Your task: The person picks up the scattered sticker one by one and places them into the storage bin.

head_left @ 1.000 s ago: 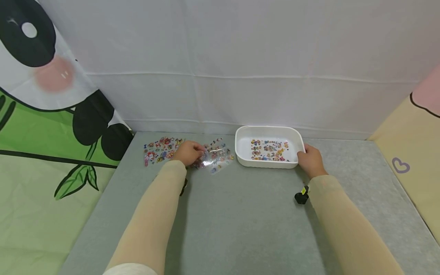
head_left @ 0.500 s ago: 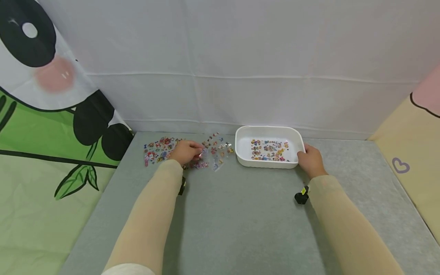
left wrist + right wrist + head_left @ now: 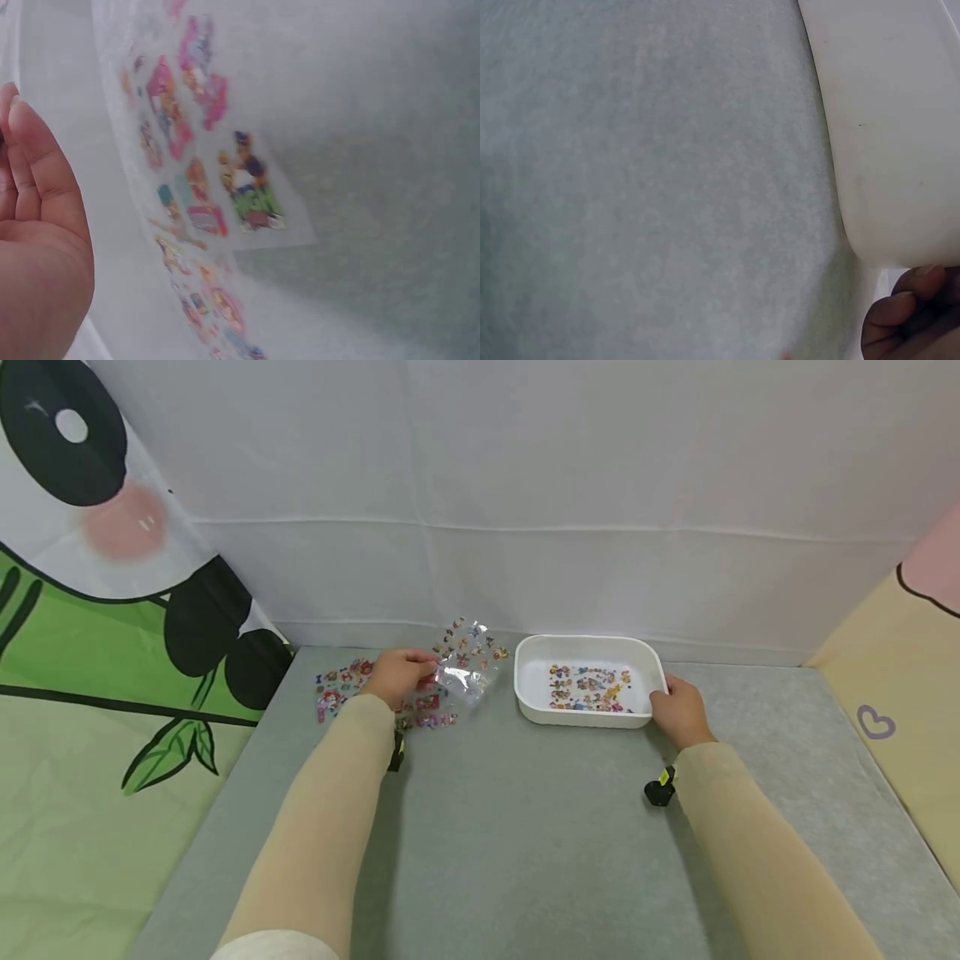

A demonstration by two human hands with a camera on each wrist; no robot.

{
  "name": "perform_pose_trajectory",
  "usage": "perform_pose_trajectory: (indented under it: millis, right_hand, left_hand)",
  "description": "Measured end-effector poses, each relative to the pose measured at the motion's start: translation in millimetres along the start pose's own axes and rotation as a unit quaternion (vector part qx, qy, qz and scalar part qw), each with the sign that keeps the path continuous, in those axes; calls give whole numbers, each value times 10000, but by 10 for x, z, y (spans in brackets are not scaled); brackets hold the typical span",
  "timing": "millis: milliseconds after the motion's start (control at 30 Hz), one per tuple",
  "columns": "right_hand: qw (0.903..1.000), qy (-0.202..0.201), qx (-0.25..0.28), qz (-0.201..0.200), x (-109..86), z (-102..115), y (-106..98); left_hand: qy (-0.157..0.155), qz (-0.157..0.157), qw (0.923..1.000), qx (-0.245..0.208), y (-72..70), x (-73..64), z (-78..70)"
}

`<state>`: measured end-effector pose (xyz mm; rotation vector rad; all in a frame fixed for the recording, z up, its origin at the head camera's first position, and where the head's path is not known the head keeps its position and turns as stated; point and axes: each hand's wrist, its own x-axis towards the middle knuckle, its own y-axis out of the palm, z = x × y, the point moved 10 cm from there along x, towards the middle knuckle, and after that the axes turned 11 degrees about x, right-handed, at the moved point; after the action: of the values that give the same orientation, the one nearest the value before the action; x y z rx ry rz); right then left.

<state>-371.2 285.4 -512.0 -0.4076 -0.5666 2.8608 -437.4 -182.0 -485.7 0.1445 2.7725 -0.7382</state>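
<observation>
Pinched at its left edge by my left hand, a clear sticker sheet with small colourful figures is tilted up off the table, shiny where light hits it. Under and beside that hand lie other sticker sheets, partly hidden by the hand; in the left wrist view, printed stickers show on clear film. A white plastic tray stands to the right with a sheet of stickers lying flat inside. My right hand grips the tray's right end, thumb at the rim; in the right wrist view its fingers curl at the tray's wall.
The grey table ends at a white cloth backdrop just behind the tray and sheets. Printed cloth with a cartoon figure hangs on the left. A yellowish printed cloth hangs on the right.
My left hand has drawn back slightly leftward and up, raising the clear sticker sheet from near the table to a tilted position. More of the sheets beneath shows. Right hand and tray have stayed put.
</observation>
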Motion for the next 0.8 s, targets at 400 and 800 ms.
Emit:
perform_pose_trajectory:
  millis: [400,800]
  right_hand:
    - [10000,29,-37,-9,11,-22,0]
    - [10000,-44,10,-46,25,-25,-15]
  left_hand:
    - [-22,3,9979,-653,281,-91,-311]
    - [-156,-117,9914,-1297,624,-189,-365]
